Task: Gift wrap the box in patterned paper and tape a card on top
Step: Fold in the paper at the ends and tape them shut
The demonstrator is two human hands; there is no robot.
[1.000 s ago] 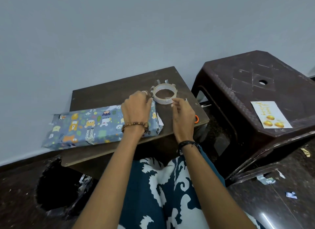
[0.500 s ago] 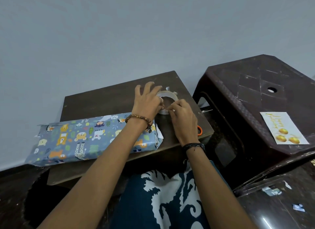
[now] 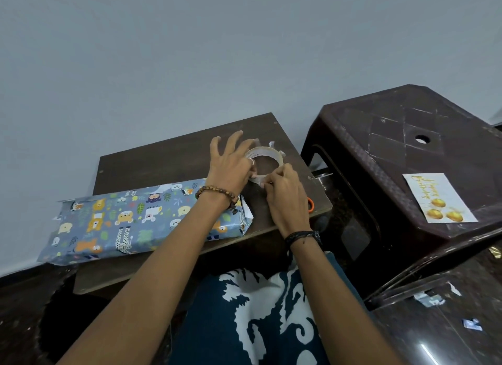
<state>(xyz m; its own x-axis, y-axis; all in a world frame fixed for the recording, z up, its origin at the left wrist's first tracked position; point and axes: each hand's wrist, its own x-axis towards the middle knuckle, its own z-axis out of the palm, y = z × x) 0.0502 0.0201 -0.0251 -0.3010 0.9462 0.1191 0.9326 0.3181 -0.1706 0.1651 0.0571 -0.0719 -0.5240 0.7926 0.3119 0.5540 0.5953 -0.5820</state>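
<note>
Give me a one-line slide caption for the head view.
Both hands work at a tape roll beside the wrapped box; birthday card waits on the stool.

The wrapped box (image 3: 141, 223) lies flat along the near left part of the small dark table (image 3: 168, 158), long and low, covered in blue-grey paper printed with cartoon animals and leaves; its left end overhangs the table edge and its right end shows folded white flaps. The clear tape roll (image 3: 264, 165) lies flat just beyond the box's right end, short strips sticking up from its rim. The white birthday card (image 3: 438, 197) with golden shapes lies flat on the dark plastic stool (image 3: 407, 136).
</note>
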